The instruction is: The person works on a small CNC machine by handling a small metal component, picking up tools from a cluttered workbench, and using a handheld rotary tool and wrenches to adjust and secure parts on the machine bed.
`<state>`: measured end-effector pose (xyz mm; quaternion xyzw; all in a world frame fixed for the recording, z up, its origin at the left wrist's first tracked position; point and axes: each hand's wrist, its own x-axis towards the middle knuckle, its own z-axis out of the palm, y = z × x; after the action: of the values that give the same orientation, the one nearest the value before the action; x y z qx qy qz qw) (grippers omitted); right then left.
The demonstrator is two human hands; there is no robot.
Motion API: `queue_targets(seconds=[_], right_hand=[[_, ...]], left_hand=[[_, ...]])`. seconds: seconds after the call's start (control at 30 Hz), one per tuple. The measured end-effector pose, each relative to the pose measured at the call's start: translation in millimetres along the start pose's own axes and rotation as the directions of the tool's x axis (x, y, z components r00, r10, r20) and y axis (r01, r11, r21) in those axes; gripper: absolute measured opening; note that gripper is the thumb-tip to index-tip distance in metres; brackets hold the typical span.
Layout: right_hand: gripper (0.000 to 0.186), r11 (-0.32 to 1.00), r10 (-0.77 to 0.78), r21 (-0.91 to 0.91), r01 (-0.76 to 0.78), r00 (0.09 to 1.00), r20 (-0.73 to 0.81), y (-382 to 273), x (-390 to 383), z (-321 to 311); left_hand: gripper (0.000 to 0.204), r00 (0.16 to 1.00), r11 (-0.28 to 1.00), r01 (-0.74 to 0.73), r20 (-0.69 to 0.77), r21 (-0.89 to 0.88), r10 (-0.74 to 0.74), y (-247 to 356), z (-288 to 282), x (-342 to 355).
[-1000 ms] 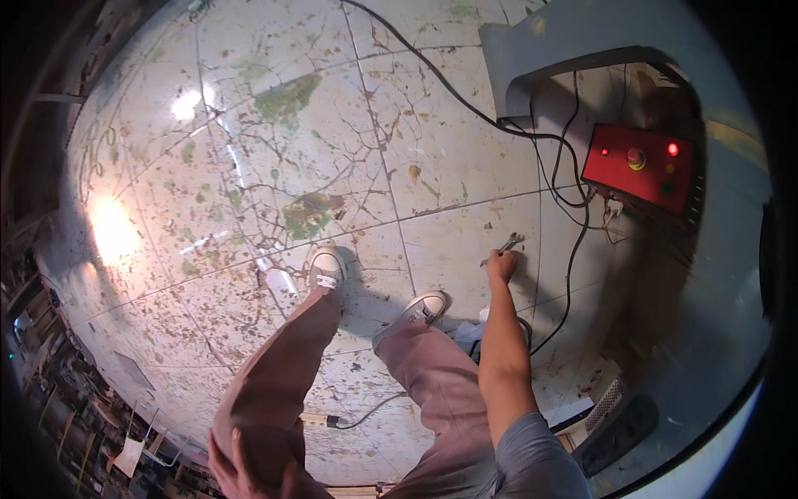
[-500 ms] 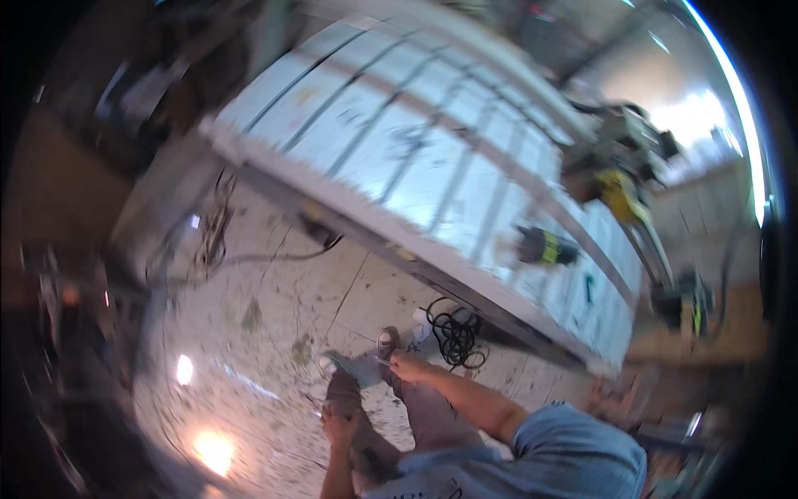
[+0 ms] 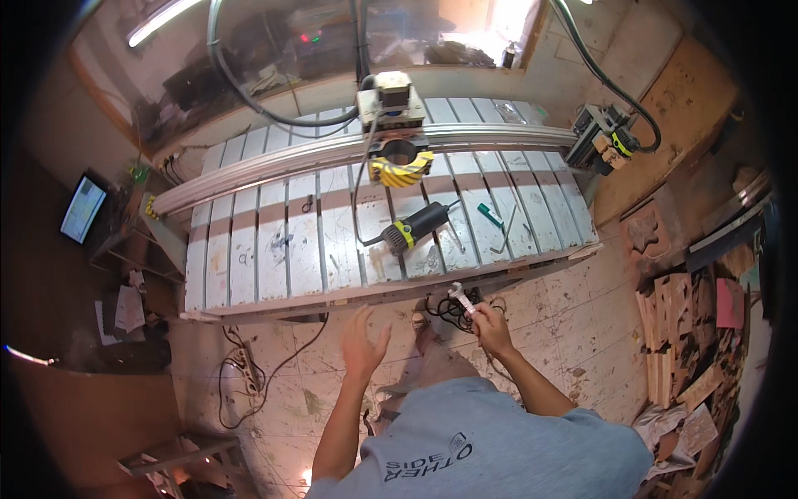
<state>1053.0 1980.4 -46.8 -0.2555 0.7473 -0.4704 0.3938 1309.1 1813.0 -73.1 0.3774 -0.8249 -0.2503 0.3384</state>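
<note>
An open-ended wrench (image 3: 460,296) juts up from my right hand (image 3: 494,331), whose fingers are wrapped round its handle. My left hand (image 3: 363,344) holds nothing; its fingers and thumb are apart, just short of the near edge of the slotted white machine bed (image 3: 316,283). Lying on that bed, ahead of both hands, is a black router motor (image 3: 426,223) with a yellow-green band and a cord. To its right are a green pen-like item (image 3: 490,215) and a thin bent hex key (image 3: 505,233). Above the motor sits a yellow-and-black striped clamp (image 3: 401,170) with a round opening.
A metal gantry rail (image 3: 274,166) spans the bed, with a motor unit (image 3: 611,141) at its right end. Coiled black cable (image 3: 449,314) lies on the floor below the bed. A power strip (image 3: 248,366) lies left; wood scraps (image 3: 677,333) are piled right. A monitor (image 3: 83,206) glows far left.
My view has swung round, so the bed now lies straight across ahead. Both hands have risen from near my legs toward the bed's edge, and the wrench now shows clearly in the right.
</note>
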Motion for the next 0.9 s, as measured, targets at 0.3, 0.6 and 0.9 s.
queue_targets(seconds=[0.3, 0.6, 0.9], right_hand=[[0.022, 0.795, -0.449, -0.503, 0.339, 0.887, -0.112, -21.7, 124.1, -42.5], [0.024, 0.73, -0.509, -0.553, 0.401, 0.859, -0.05, -38.2, 201.9, -36.1], [0.026, 0.653, -0.719, -0.471, 0.593, 0.68, -0.143, -68.6, 209.3, -30.7]], left_hand=[[0.088, 0.983, 0.964, -0.17, 0.108, 0.207, 0.15, 73.7, 142.2, 168.4], [0.103, 0.978, 0.881, -0.142, 0.203, 0.451, 0.053, 57.5, 198.5, 227.3], [0.088, 0.974, 0.853, -0.134, 0.226, 0.504, 0.02, 55.8, 197.7, 231.5]])
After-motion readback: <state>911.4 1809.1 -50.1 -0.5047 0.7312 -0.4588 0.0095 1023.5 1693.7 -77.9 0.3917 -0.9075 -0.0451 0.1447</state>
